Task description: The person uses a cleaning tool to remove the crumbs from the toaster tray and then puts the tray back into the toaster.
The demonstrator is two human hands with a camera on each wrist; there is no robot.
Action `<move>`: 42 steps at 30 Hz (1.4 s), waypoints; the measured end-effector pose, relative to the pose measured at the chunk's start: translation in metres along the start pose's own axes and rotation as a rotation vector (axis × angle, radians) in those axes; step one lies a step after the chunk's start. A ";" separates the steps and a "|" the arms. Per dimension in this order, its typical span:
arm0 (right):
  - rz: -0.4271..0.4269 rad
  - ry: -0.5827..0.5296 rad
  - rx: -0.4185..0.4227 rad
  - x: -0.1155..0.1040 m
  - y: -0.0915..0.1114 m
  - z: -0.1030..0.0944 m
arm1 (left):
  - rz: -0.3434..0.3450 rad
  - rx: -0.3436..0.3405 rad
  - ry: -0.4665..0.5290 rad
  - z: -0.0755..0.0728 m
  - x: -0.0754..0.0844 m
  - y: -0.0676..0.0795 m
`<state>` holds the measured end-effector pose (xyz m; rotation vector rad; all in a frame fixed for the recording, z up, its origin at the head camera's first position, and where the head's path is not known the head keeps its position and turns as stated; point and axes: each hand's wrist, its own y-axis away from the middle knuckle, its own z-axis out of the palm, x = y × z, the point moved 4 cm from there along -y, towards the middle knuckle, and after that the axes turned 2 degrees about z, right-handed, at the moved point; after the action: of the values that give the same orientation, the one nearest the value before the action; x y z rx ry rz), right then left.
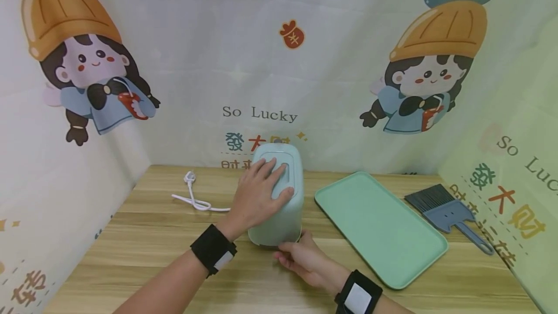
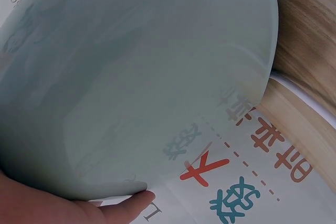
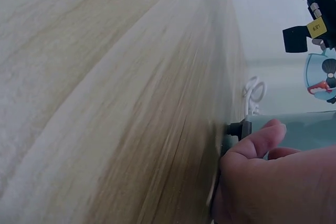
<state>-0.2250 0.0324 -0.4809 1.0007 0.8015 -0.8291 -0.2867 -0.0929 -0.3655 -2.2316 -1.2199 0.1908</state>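
A pale blue-green appliance (image 1: 279,224) with rounded corners stands on the wooden table, a framed panel on its top. My left hand (image 1: 257,195) lies over that top with fingers spread, the thumb toward the right side. In the left wrist view the smooth shell (image 2: 157,77) fills most of the picture, a finger along its edge. At the lower front right corner, my right hand (image 1: 307,258) grips the bottom edge with curled fingers. The right wrist view has this hand (image 3: 273,177) low by the table, its fingertips beside a dark foot (image 3: 241,129) under the shell.
A white power cord (image 1: 198,204) with a plug (image 1: 189,177) lies looped left of the appliance. To the right is a mint green tray (image 1: 383,231), and beyond it a blue-grey hand brush (image 1: 451,214) with dark bristles. Printed cloth (image 1: 340,86) hangs behind the table.
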 end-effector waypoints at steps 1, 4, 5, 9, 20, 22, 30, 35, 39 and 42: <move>-0.001 0.001 0.001 0.000 0.000 0.000 | 0.001 0.003 -0.001 0.000 0.000 0.000; -0.013 0.022 0.003 0.001 -0.001 0.000 | 0.001 0.008 -0.002 -0.001 0.001 0.000; -0.020 0.035 0.002 0.001 -0.001 0.000 | 0.000 0.008 -0.003 -0.001 0.001 0.000; -0.045 0.116 0.004 0.001 -0.001 -0.001 | 0.000 0.006 -0.008 0.000 0.001 0.000; -0.084 0.178 0.014 0.003 -0.002 -0.005 | 0.002 0.018 -0.021 0.000 0.002 -0.002; -0.107 0.189 0.023 0.005 -0.002 -0.005 | 0.002 0.017 -0.026 0.000 0.002 -0.002; -0.172 0.259 0.071 0.010 -0.006 -0.006 | 0.000 0.019 -0.031 0.001 0.002 -0.001; -0.191 0.284 0.092 0.010 -0.007 -0.006 | -0.001 0.024 -0.029 0.000 0.002 -0.001; -0.205 0.299 0.104 0.009 -0.006 -0.005 | -0.007 0.015 -0.024 0.001 0.002 -0.001; -0.204 0.301 0.107 0.008 -0.005 -0.004 | -0.010 0.011 -0.022 0.001 0.002 -0.001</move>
<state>-0.2265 0.0334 -0.4906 1.1690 1.1408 -0.9150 -0.2867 -0.0902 -0.3658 -2.2193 -1.2380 0.2181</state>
